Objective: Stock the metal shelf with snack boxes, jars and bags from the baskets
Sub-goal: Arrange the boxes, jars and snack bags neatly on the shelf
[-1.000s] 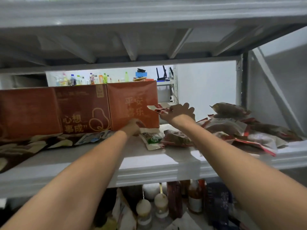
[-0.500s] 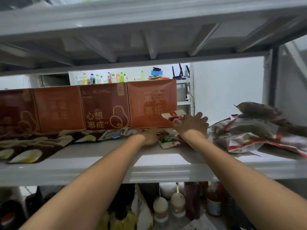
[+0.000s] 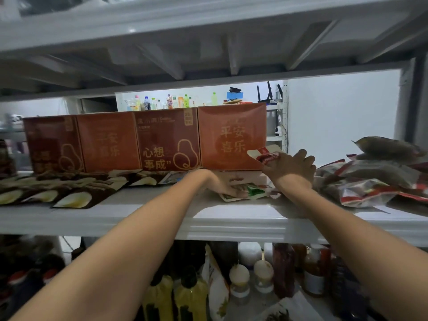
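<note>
Both bare forearms are extending forward and upward, converging. Left hand (image 3: 222, 184) is lying palm down, wrist bent, fingers reaching flat toward the right. Right hand (image 3: 289, 169) is sitting higher, knuckles up, fingers curled, pinching a sachet (image 3: 264, 154).

Shop stockroom: metal shelving (image 3: 231, 225), 4 red boxes (image 3: 166, 140), snack bags (image 3: 375, 179), bottles (image 3: 190, 295).
</note>
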